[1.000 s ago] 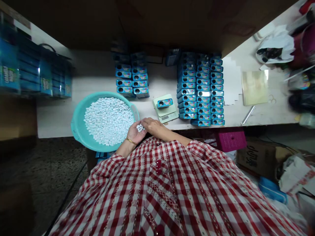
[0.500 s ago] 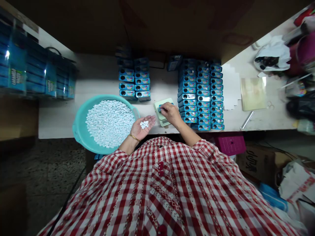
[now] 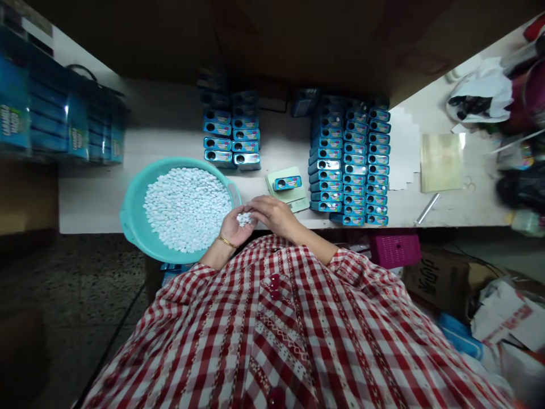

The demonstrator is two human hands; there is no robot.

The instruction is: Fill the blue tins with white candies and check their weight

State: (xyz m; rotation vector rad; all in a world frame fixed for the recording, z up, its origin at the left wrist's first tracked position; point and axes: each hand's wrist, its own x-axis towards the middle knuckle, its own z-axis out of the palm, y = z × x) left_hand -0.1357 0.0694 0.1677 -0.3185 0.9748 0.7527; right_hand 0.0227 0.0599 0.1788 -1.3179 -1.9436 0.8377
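Observation:
My left hand (image 3: 233, 228) is palm up and cupped around a small heap of white candies (image 3: 244, 218). Over that palm lies my right hand (image 3: 271, 215), its fingers bent together at the heap; the fingertips are partly hidden, so whether they pinch a candy does not show. Just beyond the hands, a small blue tin (image 3: 287, 183) with a dark round opening rests on a pale green kitchen scale (image 3: 297, 200). To the left of my left hand, a turquoise basin (image 3: 129, 196) holds a mass of the same white candies.
Rows of blue tins (image 3: 353, 169) stand right of the scale, and a shorter double row (image 3: 218, 157) stands behind. Stacked blue boxes (image 3: 76, 122) are at far left. A yellowish sheet (image 3: 441, 163) and a silver tube (image 3: 427, 208) lie rightward. A magenta basket (image 3: 395, 248) sits below the table edge.
My right hand has left the tin on the scale and moved left and nearer to me, onto the candies in my left palm. The left palm has curled more; the tin now shows fully.

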